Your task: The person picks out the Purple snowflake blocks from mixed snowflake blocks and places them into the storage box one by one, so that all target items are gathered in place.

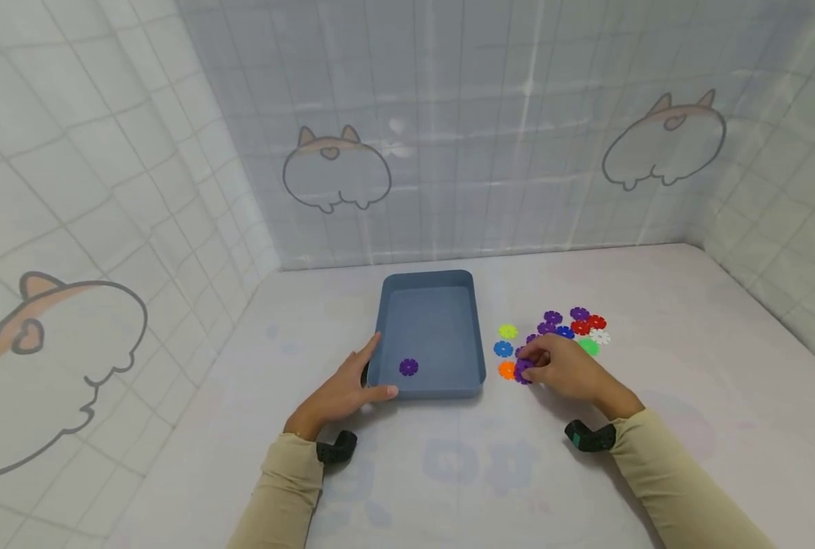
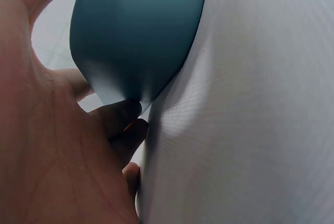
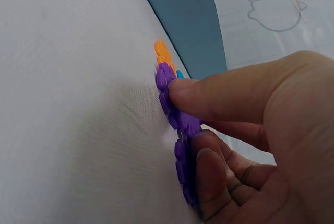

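A blue-grey rectangular tray (image 1: 429, 324) stands on the white cloth, with one purple snowflake disc (image 1: 409, 367) on its floor near the front left. My left hand (image 1: 341, 387) holds the tray's near left corner, thumb at the front rim and fingers along the side. To the tray's right, my right hand (image 1: 570, 371) pinches a notched purple disc (image 3: 166, 85) low over the cloth. In the right wrist view the thumb lies on it, and a second purple disc (image 3: 183, 172) shows by the curled fingers. An orange disc (image 1: 506, 370) is right beside the pinched one.
Around the right hand lie more discs: yellow (image 1: 508, 331), light blue (image 1: 503, 348), dark blue (image 1: 565, 332), green (image 1: 588, 348), white (image 1: 600, 336), red (image 1: 581, 327) and several purple. A tiled-pattern curtain (image 1: 462, 206) with animal drawings encloses the table's back and sides.
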Tool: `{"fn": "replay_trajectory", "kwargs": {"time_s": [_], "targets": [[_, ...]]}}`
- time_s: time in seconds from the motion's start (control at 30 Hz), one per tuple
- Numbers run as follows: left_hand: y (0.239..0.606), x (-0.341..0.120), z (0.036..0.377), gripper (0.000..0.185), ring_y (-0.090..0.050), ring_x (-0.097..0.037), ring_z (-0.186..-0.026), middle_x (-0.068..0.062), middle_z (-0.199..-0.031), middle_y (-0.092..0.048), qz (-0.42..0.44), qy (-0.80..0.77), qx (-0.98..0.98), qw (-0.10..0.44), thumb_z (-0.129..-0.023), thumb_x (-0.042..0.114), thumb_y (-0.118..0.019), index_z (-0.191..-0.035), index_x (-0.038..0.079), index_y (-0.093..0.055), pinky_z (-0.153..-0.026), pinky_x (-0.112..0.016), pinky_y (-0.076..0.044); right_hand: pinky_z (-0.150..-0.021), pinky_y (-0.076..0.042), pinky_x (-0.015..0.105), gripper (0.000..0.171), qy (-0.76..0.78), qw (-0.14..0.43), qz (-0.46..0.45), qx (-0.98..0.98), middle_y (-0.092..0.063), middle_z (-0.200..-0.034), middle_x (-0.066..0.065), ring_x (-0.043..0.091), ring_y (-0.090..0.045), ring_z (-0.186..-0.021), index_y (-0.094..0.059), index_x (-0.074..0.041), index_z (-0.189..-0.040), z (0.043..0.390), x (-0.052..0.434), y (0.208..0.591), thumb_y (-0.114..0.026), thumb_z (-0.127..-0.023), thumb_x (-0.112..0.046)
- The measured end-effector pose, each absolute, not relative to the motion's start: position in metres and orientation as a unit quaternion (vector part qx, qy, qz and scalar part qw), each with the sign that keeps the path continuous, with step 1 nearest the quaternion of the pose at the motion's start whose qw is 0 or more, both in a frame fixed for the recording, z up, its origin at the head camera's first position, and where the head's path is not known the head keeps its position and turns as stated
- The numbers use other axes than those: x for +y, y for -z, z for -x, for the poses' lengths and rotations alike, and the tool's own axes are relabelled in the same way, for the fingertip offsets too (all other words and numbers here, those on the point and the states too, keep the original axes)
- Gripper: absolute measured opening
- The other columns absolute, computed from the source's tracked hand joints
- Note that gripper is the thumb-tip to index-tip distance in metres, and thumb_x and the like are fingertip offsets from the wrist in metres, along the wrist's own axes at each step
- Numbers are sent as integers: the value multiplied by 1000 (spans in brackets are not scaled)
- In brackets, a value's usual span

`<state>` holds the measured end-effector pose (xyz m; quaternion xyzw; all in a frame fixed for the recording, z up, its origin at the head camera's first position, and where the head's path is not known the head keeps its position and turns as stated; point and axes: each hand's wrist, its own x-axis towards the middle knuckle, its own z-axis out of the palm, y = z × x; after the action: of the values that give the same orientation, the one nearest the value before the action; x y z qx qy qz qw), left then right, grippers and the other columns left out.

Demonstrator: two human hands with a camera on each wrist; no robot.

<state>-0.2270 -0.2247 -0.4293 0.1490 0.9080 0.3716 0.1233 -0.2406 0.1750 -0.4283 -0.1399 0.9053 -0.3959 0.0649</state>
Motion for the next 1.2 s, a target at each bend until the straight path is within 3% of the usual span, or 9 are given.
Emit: {"fn": "replay_trajectory", "kwargs": {"time_s": [0.33,0.67,1.2], "targets": [[431,-225,225,102,7,-41,-150,-5,-167,-4,-152,-372,907,129,-90,55,-68,-163,30,-1,-116,-67,-6,-76,-55,33,24,390,38,140,909,-64,-93,3,21,-59,-87,-69,-4,-111,238,175,429,-77,-89,-8],[428,-224,226,102,6,-43,-150,-6,-167,-4,-157,-367,908,124,-90,55,-68,-163,28,-2,-115,-68,-6,-79,-57,39,23,376,1,148,915,-64,-97,5,21,-60,-87,-67,-2,-109,239,175,429,-77,-88,-4],[428,-225,227,103,6,-42,-150,-6,-167,-4,-156,-366,909,125,-90,58,-68,-163,29,-2,-115,-68,-6,-74,-55,35,17,368,-45,146,917,-66,-92,2,21,-60,-85,-71,-6,-106,239,180,431,-75,-89,-4]]}}
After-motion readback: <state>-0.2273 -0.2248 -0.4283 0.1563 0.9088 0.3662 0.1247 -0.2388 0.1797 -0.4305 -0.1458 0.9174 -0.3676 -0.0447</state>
